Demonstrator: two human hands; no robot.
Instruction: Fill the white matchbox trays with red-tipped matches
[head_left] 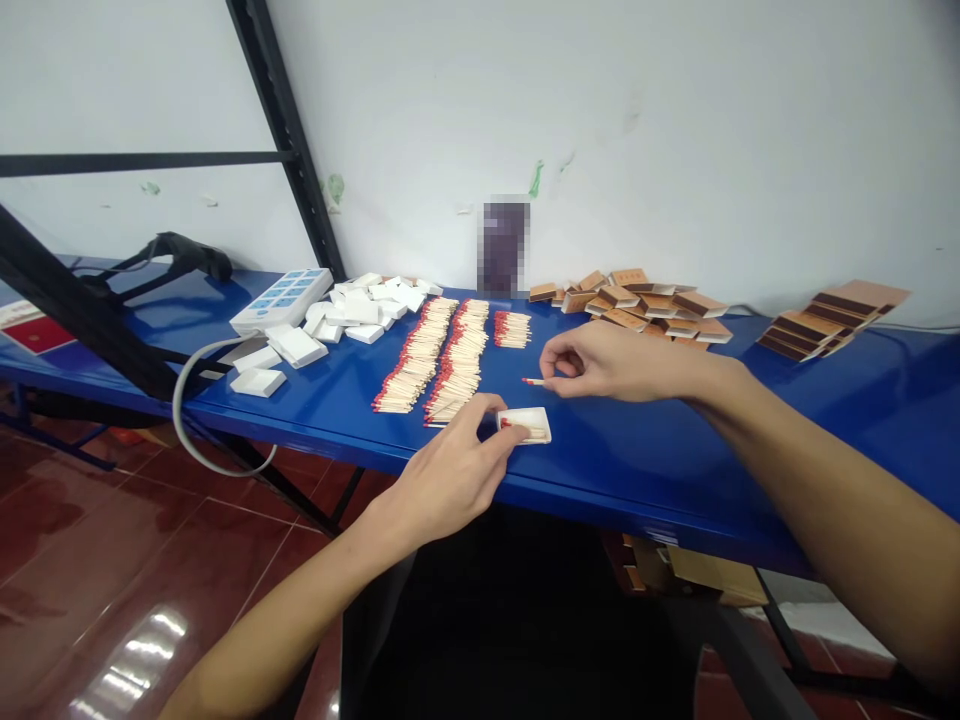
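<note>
My left hand (469,455) grips a small white matchbox tray (534,418) near the table's front edge, thumb and fingers on its left end. A few red-tipped matches lie inside that tray. Above and to the right of it, my right hand (585,362) pinches red-tipped matches (534,381); how many is hidden by the fingers. Two long rows of matches, a left row (421,355) and a right row (461,360), run back across the table beside my left hand. A smaller group of matches (513,329) lies behind my right hand's fingertips.
White matchbox trays (367,305) are heaped at the back left, beside a white power strip (283,298) with a cable. Brown matchbox sleeves (637,300) are piled at the back right, more sleeves (832,315) farther right. A black rack post (289,130) rises at left from the blue table (600,480).
</note>
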